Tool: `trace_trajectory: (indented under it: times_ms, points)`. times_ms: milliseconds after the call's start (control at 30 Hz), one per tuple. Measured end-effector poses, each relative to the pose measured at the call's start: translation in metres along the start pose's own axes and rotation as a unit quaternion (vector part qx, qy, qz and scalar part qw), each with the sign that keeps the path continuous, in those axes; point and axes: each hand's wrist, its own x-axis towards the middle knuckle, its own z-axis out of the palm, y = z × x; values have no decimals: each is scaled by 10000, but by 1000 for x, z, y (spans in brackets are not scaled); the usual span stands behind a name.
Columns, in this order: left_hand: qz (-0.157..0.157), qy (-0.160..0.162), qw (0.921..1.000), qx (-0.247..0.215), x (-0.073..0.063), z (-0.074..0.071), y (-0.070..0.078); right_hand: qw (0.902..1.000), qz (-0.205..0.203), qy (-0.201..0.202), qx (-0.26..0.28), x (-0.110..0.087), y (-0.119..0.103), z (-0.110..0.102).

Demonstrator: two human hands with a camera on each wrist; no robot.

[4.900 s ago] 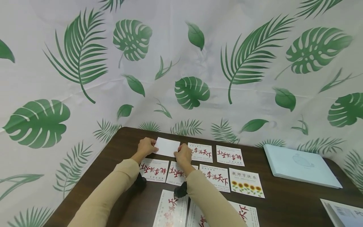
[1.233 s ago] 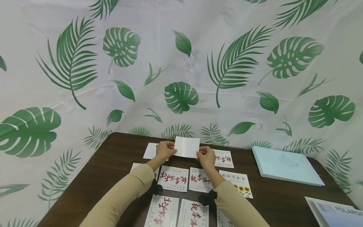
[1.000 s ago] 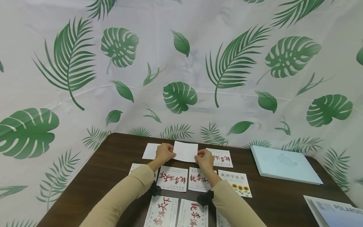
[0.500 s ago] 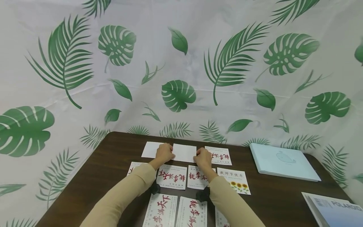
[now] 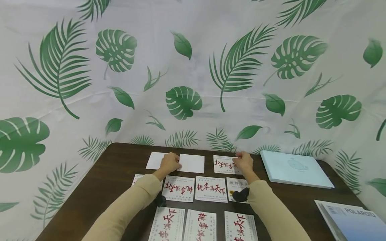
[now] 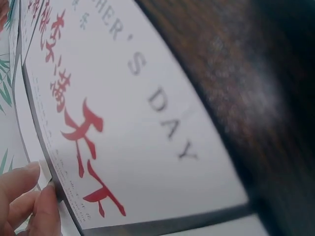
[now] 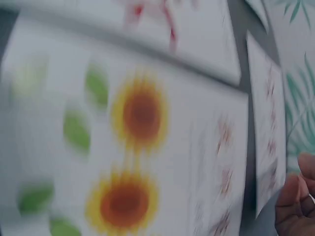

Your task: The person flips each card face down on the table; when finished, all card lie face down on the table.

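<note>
In the head view my left hand (image 5: 170, 163) is at the left edge of a blank white card (image 5: 191, 163) lying flat in the back row. Its thumb and finger pinch at the edge, with a white strip between the fingertips (image 6: 32, 171) in the left wrist view. Another blank card (image 5: 154, 161) is partly hidden behind that hand. My right hand (image 5: 244, 162) is over the right end of a card with red characters (image 5: 223, 164). In the right wrist view its thumb and fingers (image 7: 295, 196) are beside that card's edge, not closed on it.
Closer in lie a sunflower card (image 7: 162, 147) and several cards with red characters, such as one at centre (image 5: 211, 189). A pale blue whale-print book (image 5: 295, 169) lies back right, and a POLAROID book (image 5: 352, 219) front right. A leaf-print curtain (image 5: 181, 67) stands behind the dark table (image 5: 90, 187).
Both hands have lowered the blank white card onto the table, left of the printed card. My right hand has let go and moved right to the printed card; my left hand stays at the blank card's edge.
</note>
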Motion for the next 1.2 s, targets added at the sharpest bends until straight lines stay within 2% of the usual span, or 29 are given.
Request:
trace_trajectory:
  times_ms: [100, 233, 367, 400, 533, 600, 633, 767, 833, 1033, 1200]
  points:
    - [-40, 1, 10000, -56, -1, -2, 0, 9994, 165, -227, -181, 5, 10, -6]
    - [-37, 97, 9997, -207, 0, -4, 4, 9982, 52, -386, -459, 13, 17, -8]
    - [53, 129, 9979, -630, 5, -2, 11, 9958, -88, -521, -751, 21, 22, -11]
    - [274, 173, 9953, -911, 11, 7, 5, 9951, -122, -552, -807, 23, 24, -11]
    - [215, -158, 9855, -1676, 14, 17, 23, 9939, -363, -656, -812, 27, 28, -12]
    - [79, -351, 9774, -2084, 14, 22, 36, 9939, -468, -699, -715, 27, 30, -11]
    - [-180, -491, 9756, -2131, 8, 17, 52, 9943, -504, -714, -605, 26, 31, -11]
    - [-331, -770, 9591, -2705, 12, 29, 74, 9960, -526, -679, -236, 25, 35, -11]
    - [-373, -846, 9545, -2834, 17, 36, 81, 9966, -572, -600, -37, 25, 37, -12]
    - [-522, -823, 9545, -2820, 26, 56, 96, 9960, -848, -189, 191, 25, 42, -10]
    - [-467, -752, 9636, -2524, 31, 68, 104, 9936, -1035, -55, 453, 26, 41, -11]
